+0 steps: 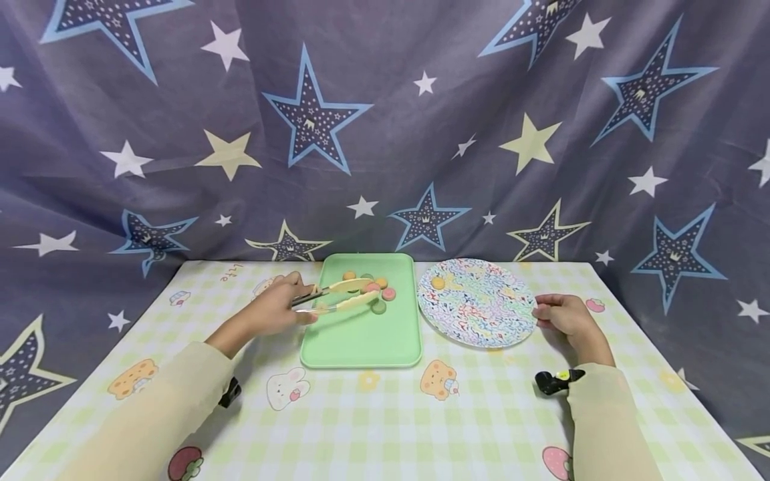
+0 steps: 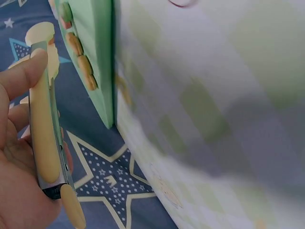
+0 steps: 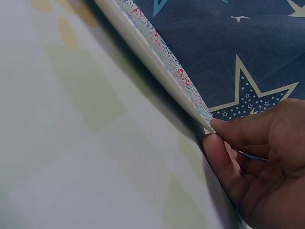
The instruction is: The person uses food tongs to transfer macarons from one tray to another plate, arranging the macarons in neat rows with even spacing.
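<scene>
My left hand [image 1: 273, 308] grips a pair of tongs [image 1: 351, 285] with cream-coloured tips and metal handles. The tips are spread apart, over a light green tray [image 1: 361, 347]. Several small macarons lie in the tray's far half, among them a pink macaron [image 1: 389, 294], a green macaron [image 1: 378, 306] and an orange macaron [image 1: 349, 274]. To the right sits a round plate [image 1: 481, 314] with a multicoloured squiggle pattern, bearing one orange macaron [image 1: 438, 283] near its left rim. Thumb and fingers of my right hand [image 1: 568, 319] pinch the plate's right rim, clearly shown in the right wrist view.
A pale green checked tablecloth [image 1: 373, 427] with cartoon prints covers the table. Behind the far edge hangs a dark curtain [image 1: 385, 120] with stars. Tray and plate stand side by side near that edge.
</scene>
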Demonstrator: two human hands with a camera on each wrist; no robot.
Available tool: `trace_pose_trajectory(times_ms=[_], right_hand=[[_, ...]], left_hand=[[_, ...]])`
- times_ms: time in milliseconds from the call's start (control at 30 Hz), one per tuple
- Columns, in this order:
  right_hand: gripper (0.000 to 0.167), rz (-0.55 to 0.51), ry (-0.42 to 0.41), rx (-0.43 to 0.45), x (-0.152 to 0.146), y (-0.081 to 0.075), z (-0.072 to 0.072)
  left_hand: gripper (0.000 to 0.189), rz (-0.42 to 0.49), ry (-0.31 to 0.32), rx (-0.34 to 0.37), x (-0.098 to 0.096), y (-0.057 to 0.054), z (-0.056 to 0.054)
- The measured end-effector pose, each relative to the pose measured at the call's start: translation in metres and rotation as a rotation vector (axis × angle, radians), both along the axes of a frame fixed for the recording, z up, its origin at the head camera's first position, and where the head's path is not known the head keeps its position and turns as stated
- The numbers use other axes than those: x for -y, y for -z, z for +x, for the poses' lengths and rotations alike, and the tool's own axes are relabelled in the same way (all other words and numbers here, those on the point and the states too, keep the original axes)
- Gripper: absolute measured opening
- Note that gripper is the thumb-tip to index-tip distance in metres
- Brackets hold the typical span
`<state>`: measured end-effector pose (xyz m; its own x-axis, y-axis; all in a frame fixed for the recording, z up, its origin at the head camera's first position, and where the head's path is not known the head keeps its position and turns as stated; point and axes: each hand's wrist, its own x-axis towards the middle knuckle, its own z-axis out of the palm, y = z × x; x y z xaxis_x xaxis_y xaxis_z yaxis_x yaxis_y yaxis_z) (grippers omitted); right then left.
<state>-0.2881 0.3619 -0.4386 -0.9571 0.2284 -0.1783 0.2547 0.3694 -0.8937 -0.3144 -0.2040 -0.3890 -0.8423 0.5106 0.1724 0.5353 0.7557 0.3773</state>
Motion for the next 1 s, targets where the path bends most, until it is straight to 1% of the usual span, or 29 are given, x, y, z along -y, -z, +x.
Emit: trace_pose_trajectory(times_ms=[200,367,500,600,767,933,1000], right_hand=[[0.046,0.001,0.012,0.003,-0.003,0.001,0.002],[0.046,0.009,0.011,0.004,-0.003,0.0,0.002],[0.046,0.011,0.005,-0.001,0.002,0.001,-0.003],[0.046,0.001,0.016,-0.003,0.003,0.004,-0.006],[0.043,-0.011,0.035,-0.008,0.006,0.005,-0.011],[0.042,-0.003,0.059,0.004,0.001,0.004,-0.008],[0.042,-0.002,0.071,0.009,-0.002,0.003,-0.005]], left_hand=[[0.072,0.005,0.016,0.017,-0.022,-0.001,-0.009],[0.071,0.004,0.041,0.032,-0.04,-0.003,-0.016],[0.072,0.013,0.07,0.022,-0.049,-0.005,-0.019],[0.073,0.016,0.086,0.018,-0.059,-0.005,-0.02],[0.073,0.025,0.091,0.044,-0.075,-0.005,-0.022],[0.073,0.04,0.108,0.075,-0.098,-0.004,-0.028],[0.074,0.041,0.121,0.071,-0.109,-0.003,-0.031]])
